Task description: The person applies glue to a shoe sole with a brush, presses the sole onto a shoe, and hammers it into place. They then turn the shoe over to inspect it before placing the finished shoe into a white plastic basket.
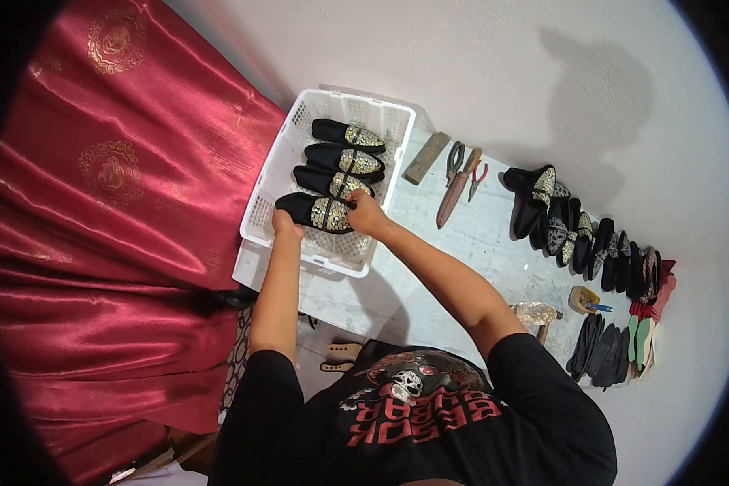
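Note:
A white plastic basket [321, 261] holds several black shoes with gold-patterned uppers, lying side by side in a row. My left hand [287, 224] grips the heel end of the nearest black shoe [316, 212], and my right hand [366, 214] is closed on its toe end. That shoe lies over the near part of the basket. Just beyond it is another black shoe [332, 181], its toe close to my right fingers. Two more shoes, an upper one [347, 135] and one below it [343, 159], rest farther back.
Right of the basket are a grey block [426, 159], dark-handled scissors [455, 156], a sheathed knife [457, 194] and red-handled pliers [478, 180]. More shoes [535, 198] line the wall. Dark soles [603, 356] lie at the table's right end. A red curtain [138, 202] hangs at left.

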### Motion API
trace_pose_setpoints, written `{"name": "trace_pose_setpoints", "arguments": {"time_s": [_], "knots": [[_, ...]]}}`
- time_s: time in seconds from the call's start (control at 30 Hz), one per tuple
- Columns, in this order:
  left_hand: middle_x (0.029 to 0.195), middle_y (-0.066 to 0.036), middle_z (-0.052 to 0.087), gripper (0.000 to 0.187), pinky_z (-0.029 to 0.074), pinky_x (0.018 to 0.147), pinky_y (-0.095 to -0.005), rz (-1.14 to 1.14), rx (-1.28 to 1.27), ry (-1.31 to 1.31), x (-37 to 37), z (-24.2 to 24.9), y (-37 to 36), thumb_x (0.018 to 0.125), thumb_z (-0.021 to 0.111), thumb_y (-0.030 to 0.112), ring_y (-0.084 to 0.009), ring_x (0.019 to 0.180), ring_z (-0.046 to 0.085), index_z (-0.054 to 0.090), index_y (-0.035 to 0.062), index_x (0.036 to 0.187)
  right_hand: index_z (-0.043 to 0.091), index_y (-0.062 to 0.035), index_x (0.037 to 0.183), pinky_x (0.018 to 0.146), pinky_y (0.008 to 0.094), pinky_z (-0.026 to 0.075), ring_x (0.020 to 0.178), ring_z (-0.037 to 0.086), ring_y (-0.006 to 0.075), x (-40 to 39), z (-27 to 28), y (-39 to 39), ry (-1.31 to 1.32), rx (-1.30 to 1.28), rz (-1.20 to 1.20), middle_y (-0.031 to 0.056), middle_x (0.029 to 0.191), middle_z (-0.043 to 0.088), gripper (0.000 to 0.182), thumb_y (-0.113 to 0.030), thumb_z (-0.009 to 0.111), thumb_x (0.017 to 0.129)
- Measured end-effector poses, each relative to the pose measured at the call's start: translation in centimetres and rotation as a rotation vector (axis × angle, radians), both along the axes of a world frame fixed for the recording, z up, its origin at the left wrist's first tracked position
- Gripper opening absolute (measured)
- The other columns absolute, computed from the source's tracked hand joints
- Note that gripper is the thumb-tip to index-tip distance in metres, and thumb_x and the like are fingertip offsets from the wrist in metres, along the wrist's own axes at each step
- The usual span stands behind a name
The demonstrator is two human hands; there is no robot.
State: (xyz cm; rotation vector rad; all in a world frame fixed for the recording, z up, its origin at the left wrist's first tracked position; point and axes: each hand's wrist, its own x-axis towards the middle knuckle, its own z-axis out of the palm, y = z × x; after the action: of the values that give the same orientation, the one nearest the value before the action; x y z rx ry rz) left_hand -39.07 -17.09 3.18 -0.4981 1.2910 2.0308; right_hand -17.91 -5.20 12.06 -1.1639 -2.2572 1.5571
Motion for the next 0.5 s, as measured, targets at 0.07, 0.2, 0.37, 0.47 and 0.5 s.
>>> {"name": "trace_pose_setpoints", "arguments": {"time_s": [0.07,0.2,0.37,0.47,0.5], "knots": [[0.119,-0.016,0.072,0.043,0.059,0.096,-0.0523,-0.013,-0.017,-0.053,-0.2,0.4,0.1,0.102,0.033,0.021,-0.0322,0.106,0.073,0.066,0.0040,0.124,0.059,-0.0029,0.119,0.093,0.0422,0.052,0.108,0.067,0.0402,-1.1,-0.9,0.0,-0.037,-0.045,0.011,0.0261,0.109,0.070,0.040,-0.004,0.064,0.080],[0.121,-0.017,0.071,0.049,0.059,0.096,-0.0552,-0.110,0.025,-0.229,-1.8,-0.2,0.7,0.103,0.029,0.028,-0.0356,0.107,0.072,0.065,0.0038,0.125,0.058,-0.0025,0.122,0.100,0.0451,0.051,0.115,0.067,0.0432,-3.1,-4.0,-0.1,-0.195,-0.015,-0.062,0.0276,0.113,0.071,0.043,-0.009,0.068,0.081],[0.149,-0.020,0.052,0.084,0.035,0.107,-0.0708,-0.141,-0.158,-0.343,-1.8,2.2,2.4,0.097,0.024,0.068,-0.0402,0.134,0.053,0.036,0.0094,0.157,0.041,-0.0028,0.140,0.110,0.0535,0.044,0.131,0.051,0.0540,-4.8,-5.0,-0.3,-0.253,-0.096,-0.133,0.0369,0.140,0.047,0.063,-0.013,0.071,0.085],[0.149,-0.024,0.051,0.085,0.040,0.108,-0.0686,-0.142,-0.225,-0.250,-1.8,2.1,3.3,0.098,0.022,0.065,-0.0439,0.132,0.055,0.036,0.0022,0.155,0.050,-0.0014,0.124,0.103,0.0533,0.048,0.116,0.061,0.0526,-5.4,-5.1,-1.2,-0.298,0.016,-0.213,0.0346,0.121,0.062,0.045,-0.012,0.066,0.083],[0.149,-0.024,0.051,0.085,0.040,0.108,-0.0686,-0.140,-0.229,-0.251,-2.5,0.7,3.4,0.098,0.022,0.065,-0.0439,0.132,0.055,0.036,0.0022,0.155,0.049,-0.0013,0.122,0.103,0.0538,0.047,0.114,0.060,0.0526,-5.3,-5.8,-1.3,-0.264,0.019,-0.217,0.0342,0.117,0.062,0.043,-0.010,0.066,0.083]]}}
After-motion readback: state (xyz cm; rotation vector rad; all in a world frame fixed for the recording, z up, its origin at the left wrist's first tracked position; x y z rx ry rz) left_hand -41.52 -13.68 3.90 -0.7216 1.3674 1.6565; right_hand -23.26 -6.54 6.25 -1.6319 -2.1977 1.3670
